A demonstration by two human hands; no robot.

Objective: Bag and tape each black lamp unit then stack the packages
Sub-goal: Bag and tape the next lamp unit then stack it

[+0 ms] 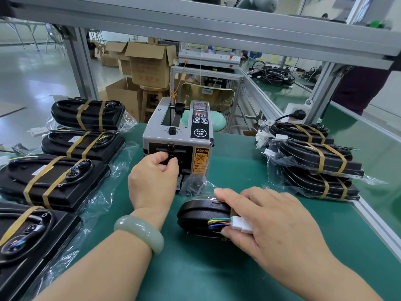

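Slick plastic over a rigid black lamp unit (201, 216) — right hand (271, 222) fingers clamped on it, left hand (154, 179) fingers pinched at the tape dispenser (178, 140) outlet — best gripped by the hard edges.

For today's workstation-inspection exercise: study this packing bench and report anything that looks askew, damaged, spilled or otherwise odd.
Nothing looks damaged or spilled. The only untidy spot is the stack of taped packages on the right: its layers sit staggered, edges not lined up. The tape dispenser stands upright on the green mat.

A black oval textured-plastic lamp unit (202, 216) in clear film lies on the green tabletop (195, 268), coloured wires and white connector (243, 224) at its near end; taped bagged packages (314, 161) stacked right.
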